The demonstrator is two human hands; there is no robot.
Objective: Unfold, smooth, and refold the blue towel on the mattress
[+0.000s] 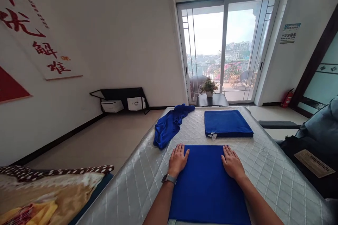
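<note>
A blue cloth [207, 190] lies flat and smooth in a rectangle on the silvery quilted mattress [274, 168]. My left hand [178, 160], with a watch on the wrist, rests flat at the cloth's far left corner, fingers stretched forward. At the far right corner my right hand [232, 161] lies flat with its fingers extended. Beyond my hands, to the right, sits a folded blue stack [227, 123] with white tags at its near edge. A crumpled blue cloth [170, 124] lies farther off near the mattress's left edge.
Past the mattress's far end stands a chair [212, 100] holding a potted plant [209, 87]. A dark armchair [322, 130] with a cardboard piece flanks the right side. Patterned blankets [66, 190] lie at lower left. A low black rack [121, 95] holds white boxes by the wall.
</note>
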